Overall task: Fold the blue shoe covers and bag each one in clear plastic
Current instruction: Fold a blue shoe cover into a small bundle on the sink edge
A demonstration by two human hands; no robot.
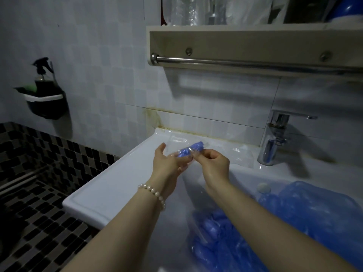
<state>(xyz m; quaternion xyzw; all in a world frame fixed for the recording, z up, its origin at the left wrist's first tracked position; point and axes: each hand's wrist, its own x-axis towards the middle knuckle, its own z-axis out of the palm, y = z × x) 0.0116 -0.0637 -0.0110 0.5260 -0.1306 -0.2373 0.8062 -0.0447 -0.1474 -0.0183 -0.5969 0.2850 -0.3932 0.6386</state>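
Above the white ceramic sink [121, 185], left of the chrome faucet [275, 138], the left hand [167, 163] and right hand [213, 166] pinch a small clear plastic bag [183, 161] containing a folded blue shoe cover [191, 150]. A heap of loose blue plastic shoe covers [294, 216] fills the basin.

Chrome faucet [275, 140], towel bar [245, 63], spray bottle [42, 75], white sink [110, 185]

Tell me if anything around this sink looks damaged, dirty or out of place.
Yellow-brown staining runs along the joint where the wall tiles meet the sink, spreading up the grout at its left corner. Also odd: blue shoe covers heaped inside the basin.
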